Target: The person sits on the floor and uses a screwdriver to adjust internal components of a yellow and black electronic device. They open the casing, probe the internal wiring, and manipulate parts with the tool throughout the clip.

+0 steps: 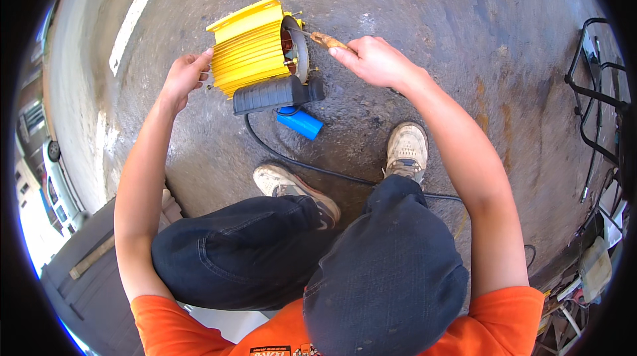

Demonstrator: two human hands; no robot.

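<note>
A yellow finned electric motor housing (pixel 249 57) lies on the ground ahead of me, with its round open end facing right and copper-coloured windings showing inside. A black ribbed box (pixel 265 95) sits along its near side. My left hand (pixel 188 77) is at the left end of the housing, fingers curled and thumb against its edge. In my right hand (pixel 378 61) is a wooden-handled tool (pixel 330 42) with a thin metal shaft pointing left into the open end. The shaft's tip is hard to make out.
A blue cylinder (pixel 300 122) lies just nearer than the black box. A black cable (pixel 298 163) runs from there past my shoes (pixel 407 147). Black metal tubing (pixel 594 94) stands at the far right. Painted white lines (pixel 136 17) cross the stained ground at left.
</note>
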